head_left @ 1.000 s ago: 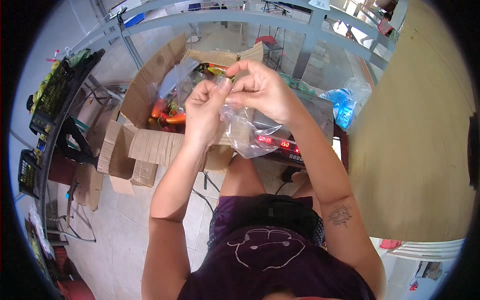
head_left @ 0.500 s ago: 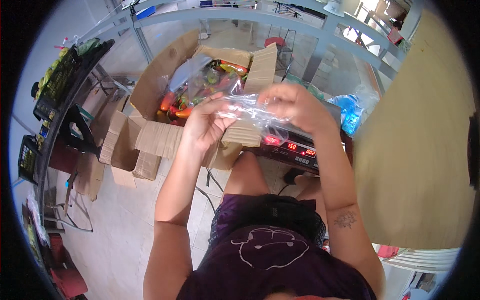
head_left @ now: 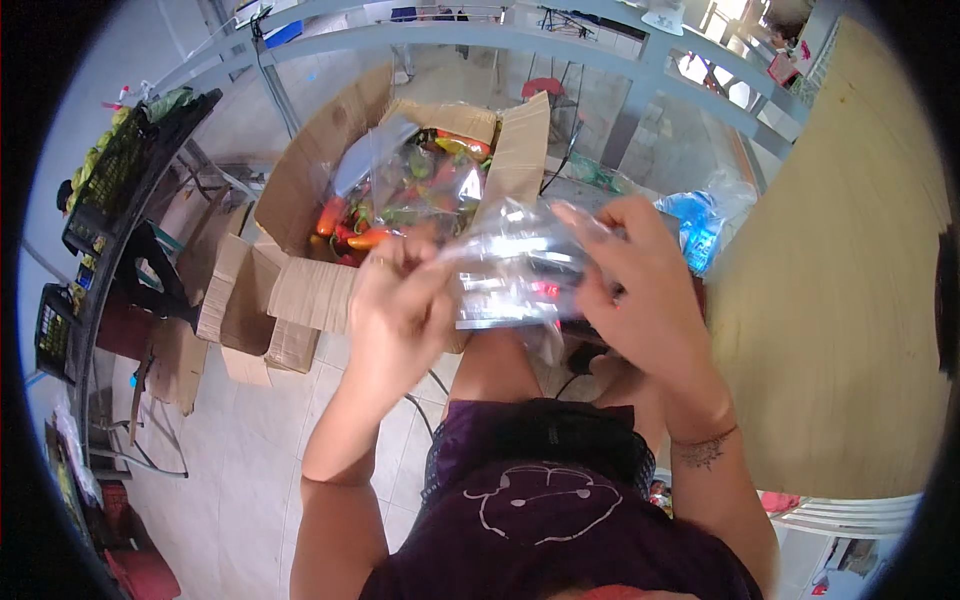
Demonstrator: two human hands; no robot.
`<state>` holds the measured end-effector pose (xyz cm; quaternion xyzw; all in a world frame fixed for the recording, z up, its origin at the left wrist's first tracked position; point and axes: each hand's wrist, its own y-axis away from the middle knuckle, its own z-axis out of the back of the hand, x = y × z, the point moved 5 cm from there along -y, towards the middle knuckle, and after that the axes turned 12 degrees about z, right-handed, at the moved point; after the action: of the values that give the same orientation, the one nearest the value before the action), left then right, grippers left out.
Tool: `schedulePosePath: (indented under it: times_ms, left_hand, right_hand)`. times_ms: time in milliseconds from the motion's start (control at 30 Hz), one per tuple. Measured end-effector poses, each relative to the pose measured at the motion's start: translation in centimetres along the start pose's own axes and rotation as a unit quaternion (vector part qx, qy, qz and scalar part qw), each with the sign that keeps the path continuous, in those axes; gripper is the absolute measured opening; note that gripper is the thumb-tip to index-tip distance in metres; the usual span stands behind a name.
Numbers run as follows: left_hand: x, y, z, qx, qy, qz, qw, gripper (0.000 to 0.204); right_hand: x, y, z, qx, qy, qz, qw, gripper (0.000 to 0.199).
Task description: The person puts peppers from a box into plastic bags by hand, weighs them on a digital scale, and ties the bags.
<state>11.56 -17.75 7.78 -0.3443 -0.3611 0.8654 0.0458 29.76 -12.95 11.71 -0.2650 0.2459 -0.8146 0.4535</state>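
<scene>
A clear plastic bag (head_left: 510, 275) is stretched between my two hands in front of me. My left hand (head_left: 405, 300) is closed on the bag's left side, its fingers slightly blurred. On the other side, my right hand (head_left: 640, 285) grips the bag's right edge between thumb and fingers. Beyond my left hand stands an open cardboard box (head_left: 325, 140) with red, orange and green peppers (head_left: 370, 238) in it. More clear plastic lies over the peppers. Behind the bag, the digital scale is mostly hidden; its red display glows through the plastic.
A smaller open cardboard box (head_left: 245, 320) stands on the floor to the left. Blue-and-clear plastic packaging (head_left: 695, 225) lies beyond my right hand. A large tan board (head_left: 830, 300) rises close on the right. Shelving with dark crates (head_left: 105, 185) lines the left, and a grey rail (head_left: 480, 32) crosses the back.
The bag, bunched up before, is now spread out flat and lower. Both hands have moved down toward me, and my right hand has shifted a little to the right.
</scene>
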Motion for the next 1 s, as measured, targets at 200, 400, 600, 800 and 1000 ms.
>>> schedulePosePath:
  times_ms: [200,400,600,800,1000]
  left_hand:
    - [-4.3,2.6,4.1,0.019,0.101,-0.118,0.988,0.016]
    - [-5.9,4.2,5.3,0.089,0.209,-0.121,0.966,0.019]
    - [-2.8,3.7,6.7,0.004,0.136,-0.026,0.99,0.02]
    - [7.9,-3.1,10.0,-0.403,0.142,-0.012,0.904,0.037]
    - [16.8,-4.3,3.3,-0.333,-0.104,0.031,0.937,0.042]
  right_hand:
    - [4.3,1.7,4.4,-0.006,-0.059,0.027,0.998,0.037]
    - [5.0,3.0,4.9,-0.007,-0.153,-0.053,0.987,0.019]
    - [2.9,-1.7,3.4,0.025,-0.299,0.006,0.954,0.012]
    - [-7.5,-8.8,-9.6,0.103,-0.345,0.019,0.933,0.04]
    - [-6.9,-9.7,-24.0,0.379,0.101,0.124,0.911,0.083]
